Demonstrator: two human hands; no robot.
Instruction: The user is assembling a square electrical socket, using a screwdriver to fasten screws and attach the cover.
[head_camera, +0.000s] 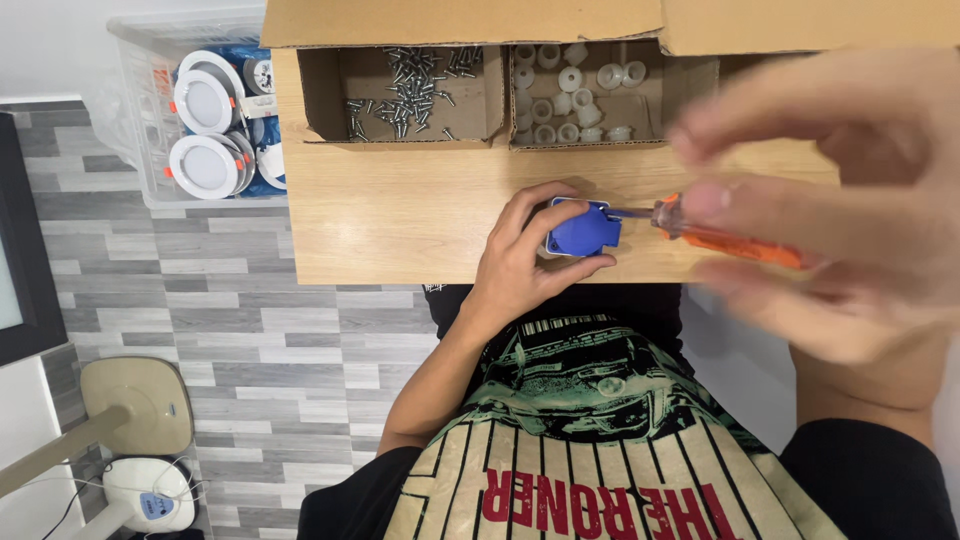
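My left hand (527, 262) grips a small blue socket housing (583, 230) against the wooden table (400, 215), fingers curled around its sides. My right hand (830, 200), large and blurred close to the camera, holds a screwdriver with an orange translucent handle (735, 240). Its metal shaft (630, 212) points left and its tip meets the blue housing's upper right side.
A cardboard box (400, 140) at the table's far edge holds several dark screws (415, 85) in the left compartment and several white plastic caps (570, 90) in the right. A clear bin of round white downlights (205, 130) stands to the left. A fan base (140, 405) sits on the floor.
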